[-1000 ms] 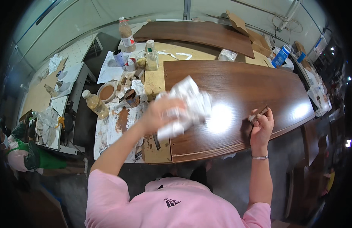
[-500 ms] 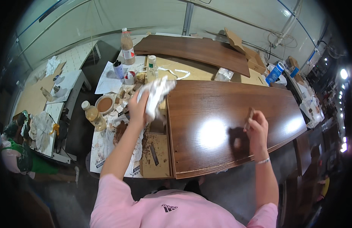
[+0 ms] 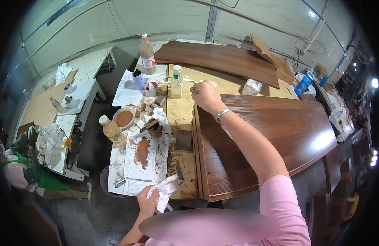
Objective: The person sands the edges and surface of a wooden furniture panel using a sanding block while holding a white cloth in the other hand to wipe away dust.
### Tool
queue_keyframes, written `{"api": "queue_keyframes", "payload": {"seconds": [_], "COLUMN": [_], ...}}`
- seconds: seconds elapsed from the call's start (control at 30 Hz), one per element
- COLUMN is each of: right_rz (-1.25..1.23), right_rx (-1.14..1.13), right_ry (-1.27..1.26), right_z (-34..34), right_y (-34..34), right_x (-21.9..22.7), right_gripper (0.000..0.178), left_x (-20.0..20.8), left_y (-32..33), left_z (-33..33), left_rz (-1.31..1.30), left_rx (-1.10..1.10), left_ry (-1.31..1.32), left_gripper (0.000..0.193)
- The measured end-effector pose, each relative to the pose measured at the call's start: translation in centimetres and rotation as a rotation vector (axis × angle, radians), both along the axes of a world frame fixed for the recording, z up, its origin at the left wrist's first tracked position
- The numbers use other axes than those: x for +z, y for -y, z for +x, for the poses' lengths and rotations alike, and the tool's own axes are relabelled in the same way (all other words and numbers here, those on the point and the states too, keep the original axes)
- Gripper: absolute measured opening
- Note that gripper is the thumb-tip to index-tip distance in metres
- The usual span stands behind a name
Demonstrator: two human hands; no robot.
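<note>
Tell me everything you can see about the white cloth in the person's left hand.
The white cloth is a crumpled rag of soft, thin fabric, bunched into loose folds rather than spread flat. The left hand grips its lower part near the bottom of the view, close to the person's body. Its upper end reaches the near edge of the pale workbench, beside the stained paper sheets and just left of the dark wooden panel. It looks mostly clean; any staining is too faint to tell.
</note>
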State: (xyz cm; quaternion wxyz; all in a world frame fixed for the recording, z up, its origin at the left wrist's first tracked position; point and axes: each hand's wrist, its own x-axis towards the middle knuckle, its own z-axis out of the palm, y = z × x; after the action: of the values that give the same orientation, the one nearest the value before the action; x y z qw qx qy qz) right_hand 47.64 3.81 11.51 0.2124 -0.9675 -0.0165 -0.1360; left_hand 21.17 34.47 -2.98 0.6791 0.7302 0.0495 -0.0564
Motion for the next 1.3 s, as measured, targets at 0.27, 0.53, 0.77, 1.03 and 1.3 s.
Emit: {"api": "queue_keyframes", "payload": {"seconds": [0.27, 0.53, 0.77, 1.03, 1.3], "right_rz": [-0.089, -0.118, 0.056, -0.048, -0.045], "right_rx": [-0.223, -0.15, -0.082, -0.581, -0.222], "right_ry": [0.043, 0.156, 0.076, 0.101, 0.138], "right_z": [-2.6, -3.8, -2.9, -5.7, -6.7], "right_y": [8.5, 10.0, 5.9, 27.1, 26.7], "right_x": [-0.3, 0.3, -1.0, -1.6, -2.3], "right_gripper": [0.016, 0.015, 0.022, 0.026, 0.016], "left_x": [-1.1, -0.2, 5.5, 12.6, 19.3], "left_y": [-1.1, -0.7, 1.0, 2.5, 22.7], "left_z": [-0.1, 2.8, 6.0, 9.5, 13.4], "left_rz": [-0.052, -0.268, 0.024, 0.084, 0.273], "left_rx": [0.09, 0.153, 0.076, 0.126, -0.338], "left_ry": [-0.02, 0.009, 0.3, 0.546, 0.678], "left_gripper": [0.021, 0.018, 0.028, 0.031, 0.022]}}
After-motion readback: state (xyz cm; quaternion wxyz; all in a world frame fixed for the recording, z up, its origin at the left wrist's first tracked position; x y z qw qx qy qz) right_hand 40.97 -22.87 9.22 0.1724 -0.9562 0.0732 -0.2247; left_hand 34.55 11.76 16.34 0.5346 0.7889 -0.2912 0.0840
